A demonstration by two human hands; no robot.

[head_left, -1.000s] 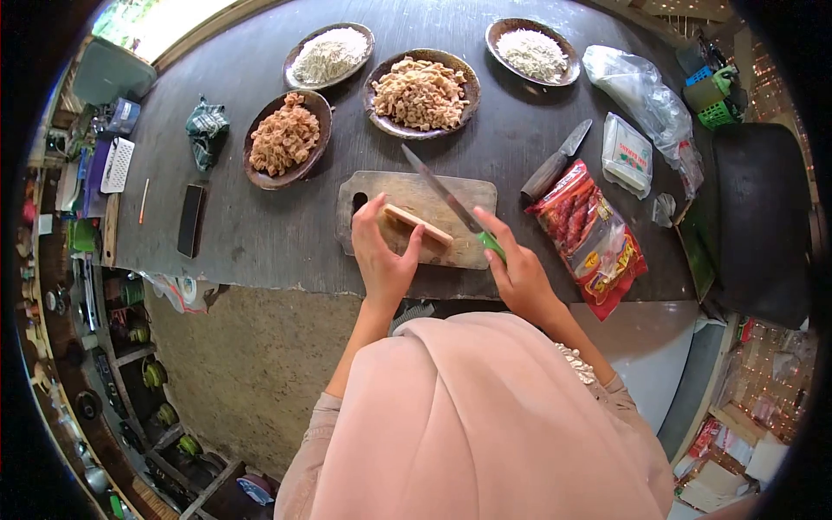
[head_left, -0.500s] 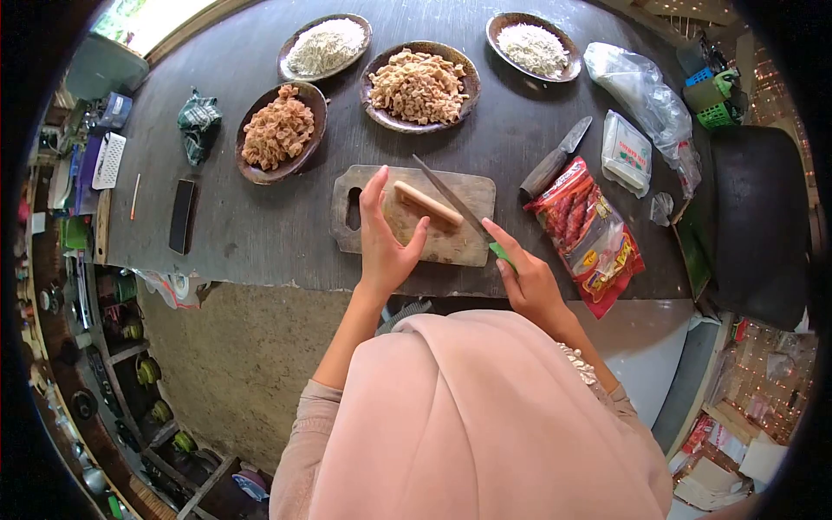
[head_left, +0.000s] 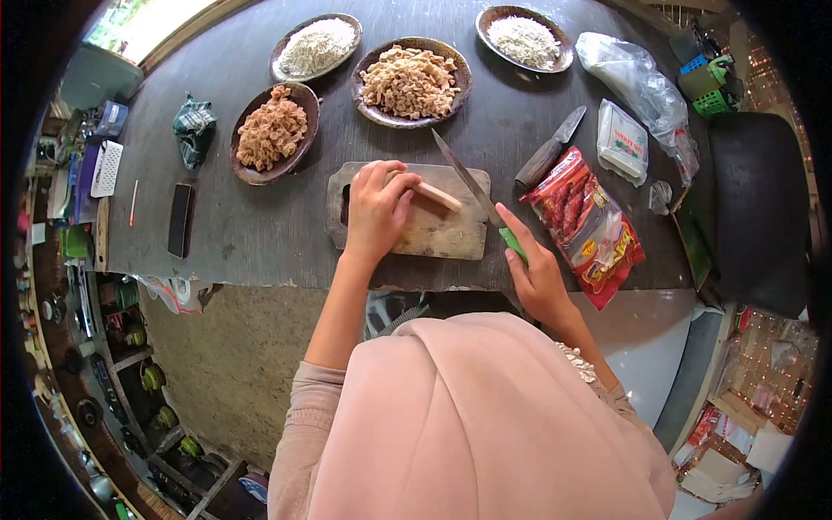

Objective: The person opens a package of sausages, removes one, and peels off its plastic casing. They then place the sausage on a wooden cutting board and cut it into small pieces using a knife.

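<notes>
A wooden cutting board [head_left: 442, 241] lies near the table's front edge with a pale brown sausage [head_left: 440, 197] on it. The fingers of my left hand [head_left: 376, 210] are closed over the sausage's left end, covering it; its right end shows. My right hand [head_left: 536, 267] grips a green-handled knife [head_left: 468, 179], its long blade slanting up and left over the board's right side. Blade and sausage are apart. Right of the board is a red sausage packet [head_left: 582, 227], and beside it a second knife [head_left: 552, 149] with a dark handle.
Toward the back stand plates of chopped brown pieces [head_left: 409, 82], reddish-brown pieces [head_left: 272, 130] and white shreds [head_left: 524, 43], [head_left: 318, 48]. A white packet [head_left: 622, 143] and a plastic bag [head_left: 637, 82] lie at right; a phone [head_left: 180, 221] and checked cloth [head_left: 194, 130] at left.
My left hand, open beside the sausage before, has closed over its left end. My right hand has shifted slightly right with the knife, whose tip has moved away from the sausage.
</notes>
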